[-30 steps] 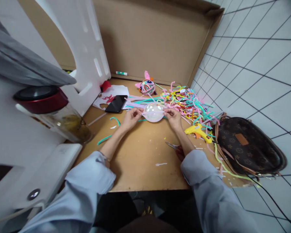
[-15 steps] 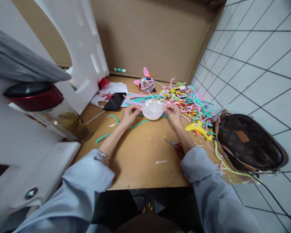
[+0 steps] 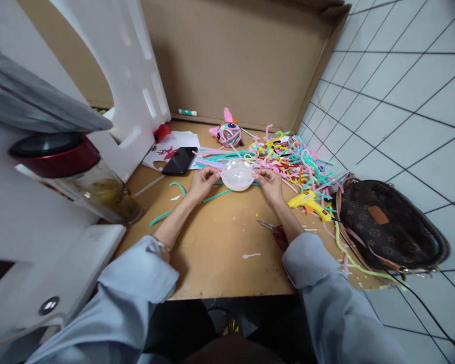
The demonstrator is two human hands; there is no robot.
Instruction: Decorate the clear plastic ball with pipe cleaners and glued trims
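Observation:
A clear round ball (image 3: 237, 183) sits between my two hands above the table, with a pale lilac pipe cleaner (image 3: 236, 173) curved across its near side. My left hand (image 3: 203, 183) is closed, its thumb and fingers pinching the pipe cleaner's left end. On the other side my right hand (image 3: 270, 184) pinches the right end the same way. Green pipe cleaners (image 3: 217, 195) lie under and beside the ball. Behind it is a small ball-shaped figure (image 3: 228, 133) with pink ears and big eyes.
A tangled heap of coloured pipe cleaners (image 3: 291, 156) fills the back right. Near my right arm are a yellow glue gun (image 3: 310, 203), scissors (image 3: 275, 230) and a brown handbag (image 3: 394, 222). Leftward are a black phone (image 3: 179, 161), a red-lidded bottle (image 3: 106, 192) and a green-and-white marker (image 3: 187, 112).
Both hands keep their pinch on the pipe cleaner. The ball and hands appear slightly lower in the picture, and the view has shifted a little.

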